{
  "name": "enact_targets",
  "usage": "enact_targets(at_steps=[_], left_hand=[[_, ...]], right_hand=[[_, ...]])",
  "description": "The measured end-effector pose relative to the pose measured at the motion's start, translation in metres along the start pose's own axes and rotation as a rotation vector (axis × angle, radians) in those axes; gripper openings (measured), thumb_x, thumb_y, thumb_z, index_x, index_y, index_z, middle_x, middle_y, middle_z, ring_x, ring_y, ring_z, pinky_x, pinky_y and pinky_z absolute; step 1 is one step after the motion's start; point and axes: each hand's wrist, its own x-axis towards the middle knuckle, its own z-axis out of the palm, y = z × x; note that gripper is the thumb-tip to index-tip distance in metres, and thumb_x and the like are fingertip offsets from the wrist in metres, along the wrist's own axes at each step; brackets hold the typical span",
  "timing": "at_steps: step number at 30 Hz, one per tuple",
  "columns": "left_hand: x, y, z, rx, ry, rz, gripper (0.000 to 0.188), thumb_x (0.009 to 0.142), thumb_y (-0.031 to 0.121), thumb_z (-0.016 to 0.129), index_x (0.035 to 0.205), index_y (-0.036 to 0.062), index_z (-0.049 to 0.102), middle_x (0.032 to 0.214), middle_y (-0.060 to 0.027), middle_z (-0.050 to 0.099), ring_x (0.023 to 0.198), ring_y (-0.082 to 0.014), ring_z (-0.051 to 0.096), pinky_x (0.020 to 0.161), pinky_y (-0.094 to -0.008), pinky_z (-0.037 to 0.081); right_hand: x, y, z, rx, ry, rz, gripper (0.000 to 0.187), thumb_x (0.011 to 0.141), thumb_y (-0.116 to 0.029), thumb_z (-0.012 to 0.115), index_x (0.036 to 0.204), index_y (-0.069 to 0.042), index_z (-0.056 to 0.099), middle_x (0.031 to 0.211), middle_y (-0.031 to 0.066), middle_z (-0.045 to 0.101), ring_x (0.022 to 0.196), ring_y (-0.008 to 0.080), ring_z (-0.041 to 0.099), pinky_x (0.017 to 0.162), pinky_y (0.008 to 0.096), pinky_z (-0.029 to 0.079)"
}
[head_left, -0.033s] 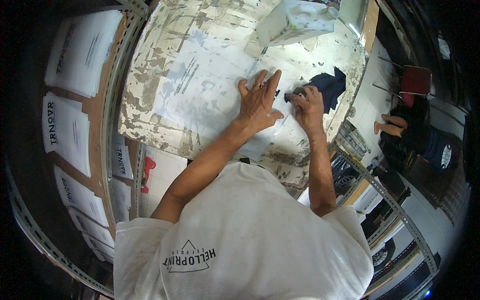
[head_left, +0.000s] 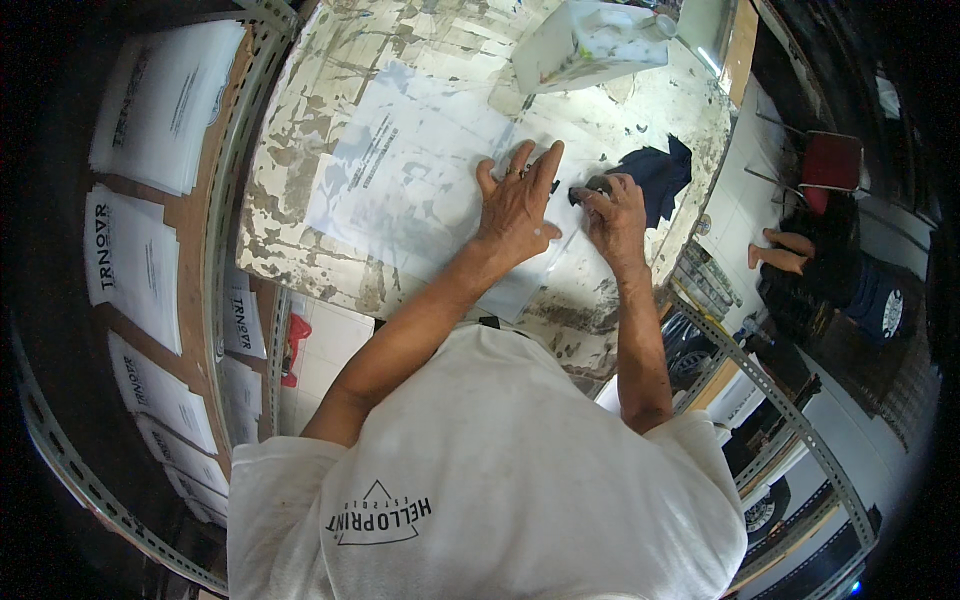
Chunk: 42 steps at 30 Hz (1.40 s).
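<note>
On the worn, paint-flaked table (head_left: 290, 190) lies a thin translucent sheet (head_left: 410, 140) with lines of dark print. My left hand (head_left: 515, 205) rests flat on its right part, fingers spread. Beside it, my right hand (head_left: 617, 218) is closed with bent fingers around a small dark wad (head_left: 598, 184), seemingly cloth, mostly hidden by the fingers. The wad touches the sheet next to a small black printed mark (head_left: 555, 187). Just right of that hand lies a crumpled navy cloth (head_left: 660, 180).
A whitish plastic jerrycan (head_left: 590, 50) stands at the table's far side. Racks with stacked printed sheets (head_left: 140, 260) line the left. At the lower right is a perforated metal shelf frame (head_left: 770, 400). Farther right are a red chair (head_left: 832, 165) and another person's bare feet (head_left: 785, 250).
</note>
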Motion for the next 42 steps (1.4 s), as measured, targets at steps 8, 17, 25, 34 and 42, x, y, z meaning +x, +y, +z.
enact_targets(at_steps=[8,17,25,34,42], left_hand=[[-0.001,0.003,-0.001,-0.003,0.025,-0.009,0.122,0.064,0.022,0.093,0.160,0.0085,0.019,0.152,-0.0139,0.050,0.150,-0.0314,0.031,0.107,-0.0635,0.017],[-0.001,0.003,0.000,0.002,0.042,-0.014,0.122,0.065,0.022,0.093,0.161,0.0095,0.018,0.150,-0.0126,0.053,0.150,-0.0297,0.031,0.107,-0.0620,0.017],[-0.001,0.004,0.000,0.021,0.033,-0.030,0.122,0.066,0.021,0.092,0.161,0.0107,0.018,0.149,-0.0112,0.053,0.150,-0.0294,0.031,0.107,-0.0617,0.017],[-0.001,0.003,-0.001,0.012,0.043,-0.014,0.124,0.064,0.022,0.093,0.161,0.0098,0.017,0.149,-0.0123,0.053,0.150,-0.0298,0.031,0.107,-0.0618,0.017],[-0.001,0.003,-0.001,0.012,0.019,-0.017,0.125,0.065,0.023,0.093,0.161,0.0097,0.015,0.153,-0.0123,0.049,0.150,-0.0313,0.031,0.107,-0.0628,0.017]], right_hand=[[0.014,-0.005,0.005,-0.018,0.024,-0.032,0.040,0.065,0.002,0.071,0.100,-0.016,0.079,0.105,0.0064,0.065,0.103,0.0297,0.055,0.083,0.0416,0.041],[0.018,-0.006,0.009,0.013,0.020,-0.047,0.041,0.064,0.003,0.070,0.099,-0.015,0.079,0.103,0.0062,0.064,0.104,0.0294,0.055,0.083,0.0412,0.041],[0.020,-0.013,0.009,-0.025,0.050,-0.034,0.041,0.063,0.001,0.070,0.100,-0.013,0.079,0.103,0.0076,0.063,0.103,0.0301,0.055,0.082,0.0419,0.040],[0.022,-0.015,0.008,-0.039,0.061,-0.013,0.040,0.063,0.001,0.070,0.099,-0.014,0.079,0.101,0.0086,0.063,0.101,0.0305,0.055,0.080,0.0413,0.040],[0.007,-0.009,0.006,-0.022,0.016,-0.028,0.039,0.064,0.002,0.070,0.099,-0.014,0.079,0.102,0.0081,0.064,0.100,0.0302,0.056,0.079,0.0408,0.040]])
